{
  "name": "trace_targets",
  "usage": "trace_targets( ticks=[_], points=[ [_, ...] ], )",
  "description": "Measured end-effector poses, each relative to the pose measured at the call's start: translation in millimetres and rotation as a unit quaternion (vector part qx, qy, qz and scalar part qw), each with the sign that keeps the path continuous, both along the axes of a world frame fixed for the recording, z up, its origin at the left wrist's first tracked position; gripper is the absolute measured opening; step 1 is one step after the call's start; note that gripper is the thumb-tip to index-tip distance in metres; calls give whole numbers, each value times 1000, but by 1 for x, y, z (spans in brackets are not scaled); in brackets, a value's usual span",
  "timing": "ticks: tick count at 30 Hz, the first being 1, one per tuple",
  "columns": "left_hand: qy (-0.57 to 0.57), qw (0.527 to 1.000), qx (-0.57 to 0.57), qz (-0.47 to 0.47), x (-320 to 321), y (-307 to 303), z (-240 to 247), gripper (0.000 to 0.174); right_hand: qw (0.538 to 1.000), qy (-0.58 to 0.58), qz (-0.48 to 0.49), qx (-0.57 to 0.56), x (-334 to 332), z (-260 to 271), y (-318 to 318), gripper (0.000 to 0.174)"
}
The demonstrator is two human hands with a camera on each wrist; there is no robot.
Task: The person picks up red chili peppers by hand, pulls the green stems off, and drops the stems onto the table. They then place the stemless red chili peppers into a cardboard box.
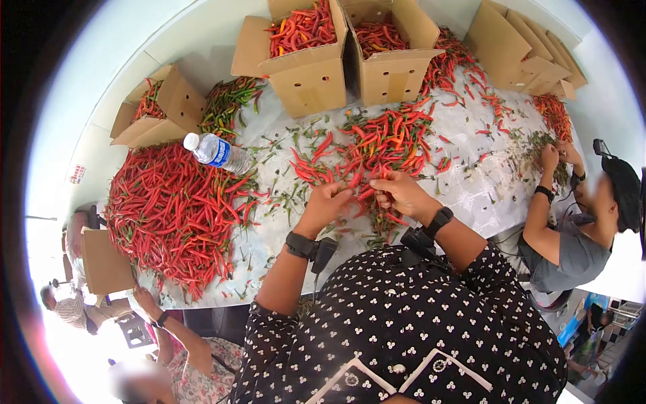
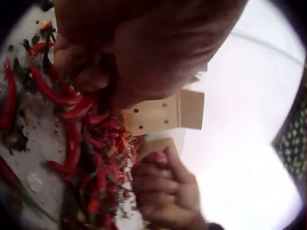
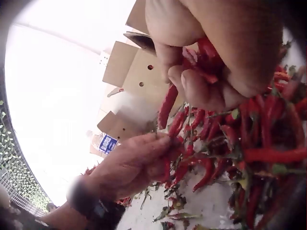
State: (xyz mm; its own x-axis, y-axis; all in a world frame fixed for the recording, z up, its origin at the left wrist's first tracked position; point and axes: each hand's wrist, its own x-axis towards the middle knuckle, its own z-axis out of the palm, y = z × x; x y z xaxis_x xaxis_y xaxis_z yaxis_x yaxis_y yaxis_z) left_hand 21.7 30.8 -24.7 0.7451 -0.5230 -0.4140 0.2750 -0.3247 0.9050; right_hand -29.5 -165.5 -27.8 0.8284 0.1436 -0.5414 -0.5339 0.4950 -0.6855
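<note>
Over the pile of red chili peppers [image 1: 390, 145] my two hands work close together. My right hand [image 1: 407, 195] has its fingers curled round red chili peppers [image 3: 207, 53], and one long chili [image 3: 166, 106] sticks out below its fingertips. My left hand [image 1: 324, 207] faces it with thumb and fingers bent together; in the left wrist view a red chili [image 2: 79, 109] shows right at its fingertips, and its palm is hidden. Loose chilies and green stems lie under both hands.
A larger heap of red chilies [image 1: 178, 215] lies left, with a water bottle [image 1: 219, 153] on its edge. Cardboard boxes [image 1: 306, 84] of chilies line the back. Another person [image 1: 579, 222] works at the right; a person's arm [image 1: 178, 333] reaches a box flap [image 1: 106, 261] at lower left.
</note>
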Motion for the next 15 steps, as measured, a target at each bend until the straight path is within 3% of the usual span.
trace_targets(
  ticks=[7, 9, 10, 12, 13, 15],
  points=[
    [-125, 990, -5, -71, -5, -4, -1, 20, 998, -35, 25, -52, 7, 2, 11, 14],
    [-197, 978, 44, -60, -4, -4, 11, 19, 990, -72, 84, -93, 7, 7, 7, 12],
    [-196, 978, 45, -60, -4, -5, 16, 19, 990, -71, 85, -92, 7, 11, 5, 12],
    [-66, 997, -25, 20, -3, -7, 23, 16, 956, -87, 162, -227, 5, 20, 4, 10],
    [-153, 987, -41, 16, -1, -8, 12, 15, 957, -86, 163, -226, 5, 18, 5, 10],
    [-171, 984, -52, 2, 0, -10, 4, 15, 931, -136, 213, -263, 4, 14, 6, 17]
  ],
)
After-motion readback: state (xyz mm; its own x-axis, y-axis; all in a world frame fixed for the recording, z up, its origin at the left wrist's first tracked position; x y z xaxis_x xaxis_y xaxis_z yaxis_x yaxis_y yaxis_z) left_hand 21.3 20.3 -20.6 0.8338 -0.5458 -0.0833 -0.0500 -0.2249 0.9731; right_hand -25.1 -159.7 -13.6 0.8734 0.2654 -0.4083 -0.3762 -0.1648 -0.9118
